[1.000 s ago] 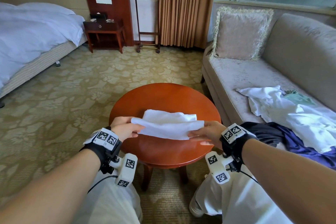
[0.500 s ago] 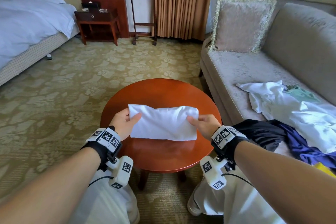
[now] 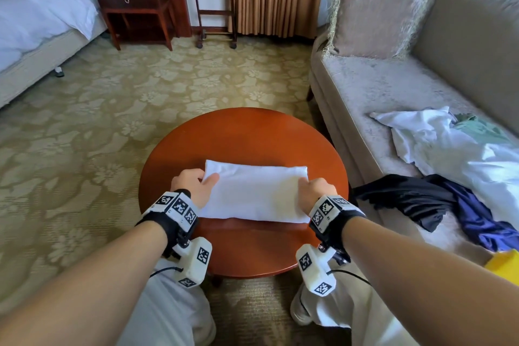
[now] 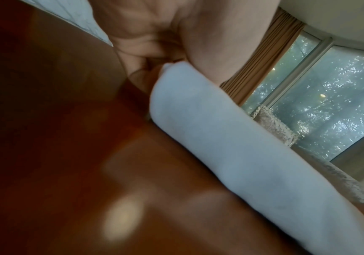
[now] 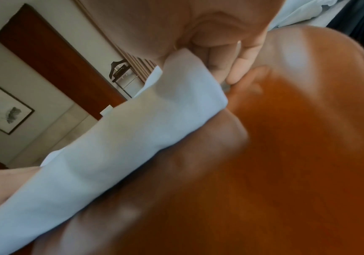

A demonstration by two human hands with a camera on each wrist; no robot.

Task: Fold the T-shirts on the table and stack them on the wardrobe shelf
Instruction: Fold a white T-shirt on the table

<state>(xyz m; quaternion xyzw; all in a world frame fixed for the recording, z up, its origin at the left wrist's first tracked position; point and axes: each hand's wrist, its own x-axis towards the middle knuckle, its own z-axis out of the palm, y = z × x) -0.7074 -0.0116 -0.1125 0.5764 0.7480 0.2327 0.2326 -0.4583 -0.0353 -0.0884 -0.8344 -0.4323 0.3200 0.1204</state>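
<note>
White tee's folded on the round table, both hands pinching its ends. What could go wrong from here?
1. The left hand and right hand pinch only the ends of the folded white T-shirt; lifted, its middle may sag and unfold.
2. Its near edge lies close to the round table rim and could slide off.

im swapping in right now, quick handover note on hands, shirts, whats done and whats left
Left hand grips the left end of the white shirt, thumb on top.
Right hand grips its right end.
The shirt is folded into a rectangle on the round table.
Unfolded clothes lie piled on the sofa.
Left: carry this shirt to the wardrobe shelf, not in view, then fold the rest.
</note>
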